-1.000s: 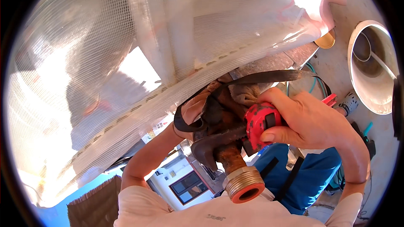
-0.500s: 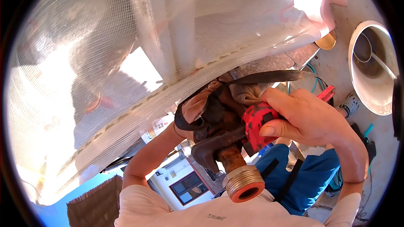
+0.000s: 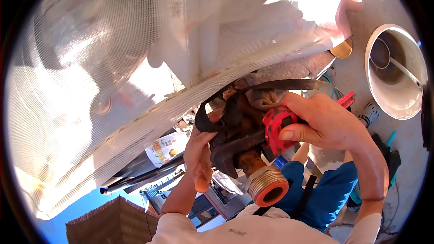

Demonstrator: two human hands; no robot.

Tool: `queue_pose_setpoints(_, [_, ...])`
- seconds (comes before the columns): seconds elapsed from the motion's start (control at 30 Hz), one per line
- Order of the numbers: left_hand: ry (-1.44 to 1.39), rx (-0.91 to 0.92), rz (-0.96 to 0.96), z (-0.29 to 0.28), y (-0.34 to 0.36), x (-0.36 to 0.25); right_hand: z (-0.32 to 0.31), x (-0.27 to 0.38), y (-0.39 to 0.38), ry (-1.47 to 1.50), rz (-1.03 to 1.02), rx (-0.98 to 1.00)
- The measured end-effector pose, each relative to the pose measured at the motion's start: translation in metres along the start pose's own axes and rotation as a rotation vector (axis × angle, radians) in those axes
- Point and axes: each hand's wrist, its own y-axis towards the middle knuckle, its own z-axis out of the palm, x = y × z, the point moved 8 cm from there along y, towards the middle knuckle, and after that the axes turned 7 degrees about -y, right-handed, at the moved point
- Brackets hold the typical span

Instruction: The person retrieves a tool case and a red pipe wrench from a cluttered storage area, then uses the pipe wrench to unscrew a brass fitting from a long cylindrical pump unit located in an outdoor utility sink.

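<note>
Our right hand (image 3: 327,123) is wrapped around the body of a red wrench (image 3: 275,132), at about four o'clock from the centre of the view, thumb bent over the near side and most of the fingers hidden behind it. Our left hand (image 3: 198,156) is beside the wrench's dark hooked end, thumb standing out toward us; its fingers are partly hidden, so we cannot tell whether it is spread or pressed together, or whether it touches the metal. Toward two o'clock we have the white bucket (image 3: 397,100), its mouth showing, with a pale rod (image 3: 405,71) and a thin ring inside. The white printed bag (image 3: 165,150) lies at eight o'clock, its contents hidden from us. The wrench's long axis runs from eight to two o'clock, hooked end at eight, red handle end at two. Its hook reaches around a rusty pipe (image 3: 251,160) that points to five o'clock and carries a brass threaded fitting (image 3: 261,181), open mouth facing us with an orange-red ring. Above the wrench we see a dark strap (image 3: 289,84), and from nine to one o'clock a translucent mesh sheet (image 3: 131,31).
</note>
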Motion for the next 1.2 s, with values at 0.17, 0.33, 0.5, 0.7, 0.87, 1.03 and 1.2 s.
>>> queue_pose_setpoints(0.17, [0.174, -0.175, 0.064, 0.012, -0.004, 0.002, 0.004, -0.004, 0.001, 0.048, 0.041, 0.092])
queue_pose_setpoints(0.33, [0.321, -0.116, 0.14, 0.02, -0.012, -0.008, 0.005, -0.006, 0.001, 0.042, 0.052, 0.113])
queue_pose_setpoints(0.5, [0.334, -0.092, 0.295, 0.018, -0.009, -0.006, 0.01, -0.006, 0.003, 0.353, 0.042, 0.387])
queue_pose_setpoints(0.7, [0.333, -0.051, 0.407, 0.023, -0.003, -0.013, 0.007, -0.009, 0.015, 0.439, -0.107, 0.278])
queue_pose_setpoints(0.87, [0.377, 0.015, 0.375, 0.019, -0.006, -0.011, 0.007, -0.014, 0.018, 0.373, -0.196, 0.183])
queue_pose_setpoints(1.03, [0.398, 0.022, 0.387, 0.009, -0.015, -0.002, 0.01, -0.017, 0.012, 0.272, -0.173, 0.103])
queue_pose_setpoints(1.2, [0.463, -0.021, 0.347, 0.022, -0.009, -0.01, 0.009, -0.01, 0.013, 0.412, -0.075, 0.16])
